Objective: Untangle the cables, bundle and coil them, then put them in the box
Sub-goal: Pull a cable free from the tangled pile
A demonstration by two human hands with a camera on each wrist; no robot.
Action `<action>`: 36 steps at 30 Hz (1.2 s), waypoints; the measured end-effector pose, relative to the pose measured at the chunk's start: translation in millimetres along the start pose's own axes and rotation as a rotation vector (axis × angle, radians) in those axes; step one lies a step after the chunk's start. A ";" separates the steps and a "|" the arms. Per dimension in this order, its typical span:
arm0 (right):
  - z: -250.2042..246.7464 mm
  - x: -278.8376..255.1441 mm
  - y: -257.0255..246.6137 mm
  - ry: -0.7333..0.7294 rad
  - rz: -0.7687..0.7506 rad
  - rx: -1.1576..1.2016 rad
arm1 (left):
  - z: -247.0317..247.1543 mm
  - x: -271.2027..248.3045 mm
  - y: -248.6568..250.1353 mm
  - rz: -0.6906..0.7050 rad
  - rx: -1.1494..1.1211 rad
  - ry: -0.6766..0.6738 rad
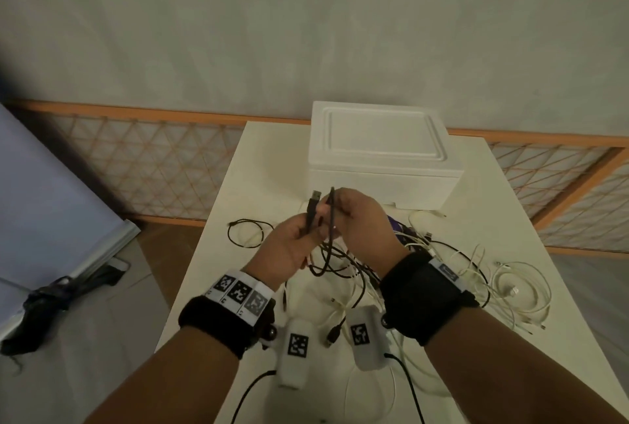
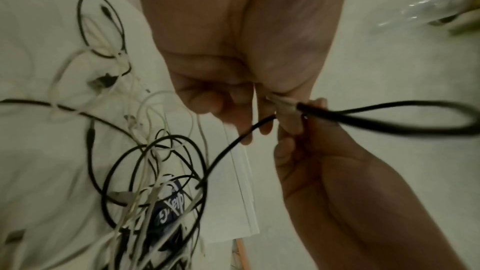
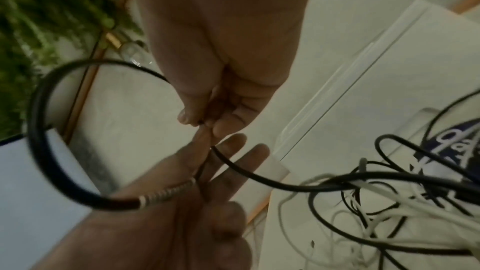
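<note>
A black USB cable point(image 1: 332, 219) is held up above the white table point(image 1: 258, 168). My left hand point(image 1: 308, 224) holds it between thumb and fingers just below the metal plug point(image 1: 315, 196), which points up. My right hand point(image 1: 335, 210) pinches a fold of the same cable beside it. The cable arcs out in a loop point(image 3: 39, 130) and hangs down into the tangle of black and white cables point(image 1: 354, 270) under my hands. The white foam box point(image 1: 381, 151) stands behind with its lid on.
A separate black cable point(image 1: 248, 233) lies at the table's left. Loose white cables point(image 1: 517, 291) spread to the right edge. A blue-purple packet point(image 1: 394, 221) sits in the tangle by the box. A lattice fence point(image 1: 153, 165) runs behind; a dark bundle point(image 1: 51, 301) lies on the floor.
</note>
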State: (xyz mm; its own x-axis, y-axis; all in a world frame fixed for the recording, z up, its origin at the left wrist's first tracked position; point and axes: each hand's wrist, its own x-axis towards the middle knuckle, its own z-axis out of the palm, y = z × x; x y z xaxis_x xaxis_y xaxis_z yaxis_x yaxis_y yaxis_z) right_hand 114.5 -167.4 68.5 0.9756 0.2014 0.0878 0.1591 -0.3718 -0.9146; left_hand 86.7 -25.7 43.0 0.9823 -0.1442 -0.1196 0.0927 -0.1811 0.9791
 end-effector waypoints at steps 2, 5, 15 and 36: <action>-5.8 -3.1 1.0 0.026 0.012 0.093 | 1.3 1.0 -0.5 -0.020 -0.001 -0.039; -11.1 -8.7 7.9 0.066 0.006 0.152 | 0.5 5.4 4.2 -0.018 0.029 0.002; -5.7 -15.0 62.6 -0.081 -0.011 -0.421 | -4.0 0.8 44.1 0.174 -0.441 0.254; -15.8 6.6 11.0 0.119 0.021 0.281 | -9.4 31.7 33.4 0.204 -0.039 0.107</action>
State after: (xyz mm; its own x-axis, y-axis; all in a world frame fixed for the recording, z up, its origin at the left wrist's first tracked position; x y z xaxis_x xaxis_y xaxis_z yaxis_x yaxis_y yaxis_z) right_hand 125.1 -184.5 65.3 0.9917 0.0824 0.0983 0.1067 -0.1057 -0.9887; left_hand 122.4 -27.2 73.5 0.9928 -0.0692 0.0974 -0.1053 -0.1206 0.9871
